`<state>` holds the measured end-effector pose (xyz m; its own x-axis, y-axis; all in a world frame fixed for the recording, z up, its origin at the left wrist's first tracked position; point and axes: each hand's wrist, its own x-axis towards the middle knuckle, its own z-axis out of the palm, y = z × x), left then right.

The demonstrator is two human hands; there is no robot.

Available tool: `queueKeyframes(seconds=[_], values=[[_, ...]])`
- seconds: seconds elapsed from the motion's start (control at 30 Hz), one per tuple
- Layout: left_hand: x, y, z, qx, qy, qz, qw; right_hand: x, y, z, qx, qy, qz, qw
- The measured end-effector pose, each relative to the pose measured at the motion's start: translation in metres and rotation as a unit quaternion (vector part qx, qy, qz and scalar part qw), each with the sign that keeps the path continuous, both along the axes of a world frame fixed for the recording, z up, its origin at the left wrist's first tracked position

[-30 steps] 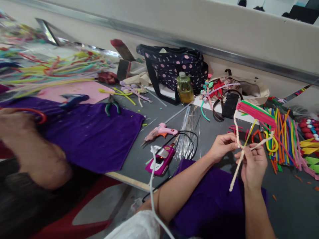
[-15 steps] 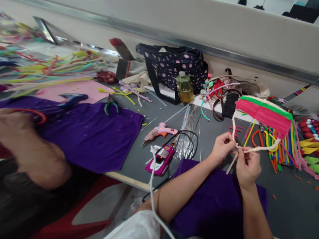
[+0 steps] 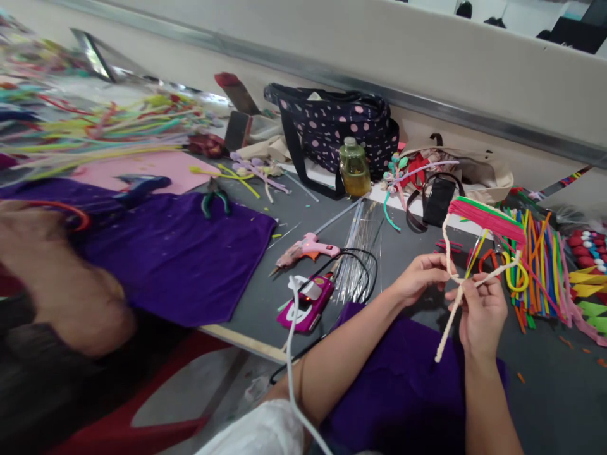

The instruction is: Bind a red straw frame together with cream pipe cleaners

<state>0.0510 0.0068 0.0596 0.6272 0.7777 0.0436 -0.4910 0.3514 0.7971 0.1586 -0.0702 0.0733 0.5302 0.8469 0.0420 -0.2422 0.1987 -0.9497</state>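
Note:
A kite-like piece [image 3: 488, 220] of pink and green fuzzy stems hangs from a cream twisted stem frame [image 3: 446, 243]. The frame narrows to a crossing between my hands, and its cream tail [image 3: 446, 332] points down toward me. My left hand [image 3: 422, 278] pinches the frame just left of the crossing. Thumb and fingers of my right hand [image 3: 484, 313] are closed on the frame at the crossing and its right side. Beneath both hands lies a purple cloth [image 3: 393, 379].
A pink glue gun [image 3: 308, 248] and magenta device [image 3: 308, 306] with cables lie left of my hands. Behind are a bottle [image 3: 354, 167] and dotted bag [image 3: 332, 126]. Coloured stems [image 3: 543, 265] lie right. Another person's arm [image 3: 71, 284] rests over purple cloth at left.
The pink and green part has tilted and looks narrower. The cream tail now extends further down, and my right hand has shifted slightly right.

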Motion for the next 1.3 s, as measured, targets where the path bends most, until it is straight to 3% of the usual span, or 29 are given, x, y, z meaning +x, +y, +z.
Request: queueKeyframes(seconds=[0.23,0.5,0.67,1.0,1.2,1.3], values=[[0.000,-0.005,0.002,0.025,-0.005,-0.032,0.999,0.002,0.000,0.002,-0.027,0.047,0.033,0.998],[-0.011,0.003,0.010,0.197,0.096,0.036,0.975,0.000,-0.001,0.004,-0.024,0.031,0.036,0.999],[-0.017,0.009,0.010,0.266,0.143,0.027,0.953,0.000,-0.001,0.001,-0.009,-0.021,0.006,1.000],[-0.021,0.013,0.009,0.191,0.165,-0.008,0.967,-0.001,-0.005,-0.012,0.021,-0.223,-0.027,0.974],[-0.024,0.015,0.003,0.122,0.199,-0.064,0.970,0.005,-0.007,-0.029,0.017,-0.393,-0.010,0.919],[-0.025,0.016,0.003,0.109,0.195,-0.073,0.972,0.003,-0.008,-0.026,0.018,-0.380,-0.006,0.925]])
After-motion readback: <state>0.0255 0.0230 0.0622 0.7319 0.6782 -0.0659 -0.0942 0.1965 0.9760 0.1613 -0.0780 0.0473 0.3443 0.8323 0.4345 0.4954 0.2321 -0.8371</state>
